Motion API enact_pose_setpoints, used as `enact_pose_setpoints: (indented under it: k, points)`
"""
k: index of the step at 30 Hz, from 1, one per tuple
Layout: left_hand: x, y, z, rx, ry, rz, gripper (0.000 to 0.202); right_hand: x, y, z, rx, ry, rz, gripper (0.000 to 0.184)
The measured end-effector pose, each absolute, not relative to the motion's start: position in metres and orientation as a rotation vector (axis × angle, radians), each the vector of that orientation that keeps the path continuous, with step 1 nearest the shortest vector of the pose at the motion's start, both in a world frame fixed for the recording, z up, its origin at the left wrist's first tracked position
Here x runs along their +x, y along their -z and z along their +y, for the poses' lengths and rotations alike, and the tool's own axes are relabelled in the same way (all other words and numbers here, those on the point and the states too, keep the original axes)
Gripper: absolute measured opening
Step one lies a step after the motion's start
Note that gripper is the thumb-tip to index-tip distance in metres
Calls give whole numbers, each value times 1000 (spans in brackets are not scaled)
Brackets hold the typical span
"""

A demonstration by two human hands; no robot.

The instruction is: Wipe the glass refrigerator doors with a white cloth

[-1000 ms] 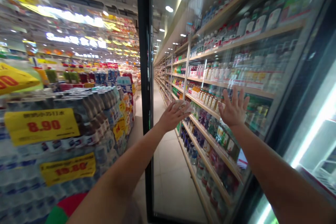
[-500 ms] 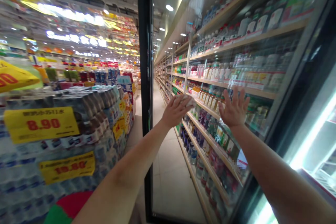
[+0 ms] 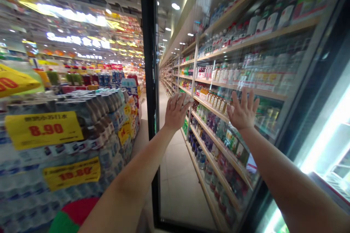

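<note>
A glass door (image 3: 175,189) with a black frame stands open in front of me. My left hand (image 3: 176,111) presses a crumpled white cloth (image 3: 188,99) against the pane, its fingers bent over it. To the right, my right hand (image 3: 242,111) is open with fingers spread, palm flat to the same glass and nothing in it. Part of the cloth is hidden beneath the left fingers.
Through the pane show wooden shelves (image 3: 207,101) lined with drink bottles. At left rise stacks of packed bottles (image 3: 68,102) with yellow price signs (image 3: 43,129). A lit cooler interior (image 3: 328,149) is at far right. The aisle floor (image 3: 142,123) runs ahead.
My left hand has slid with the cloth to the left across the glass. My right hand stays in nearly the same place.
</note>
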State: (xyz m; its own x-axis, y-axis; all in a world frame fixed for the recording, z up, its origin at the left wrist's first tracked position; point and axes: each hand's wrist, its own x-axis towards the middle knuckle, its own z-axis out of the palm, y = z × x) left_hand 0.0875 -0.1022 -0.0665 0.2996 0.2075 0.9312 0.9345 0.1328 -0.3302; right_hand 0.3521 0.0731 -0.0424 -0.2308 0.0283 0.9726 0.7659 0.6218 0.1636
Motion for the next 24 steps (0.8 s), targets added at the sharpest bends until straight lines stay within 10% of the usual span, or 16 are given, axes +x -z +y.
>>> enact_pose_setpoints:
  k: [24]
  points:
    - [88, 77, -86, -1459, 732, -967, 31, 351, 44, 74, -657, 837, -1639, 70]
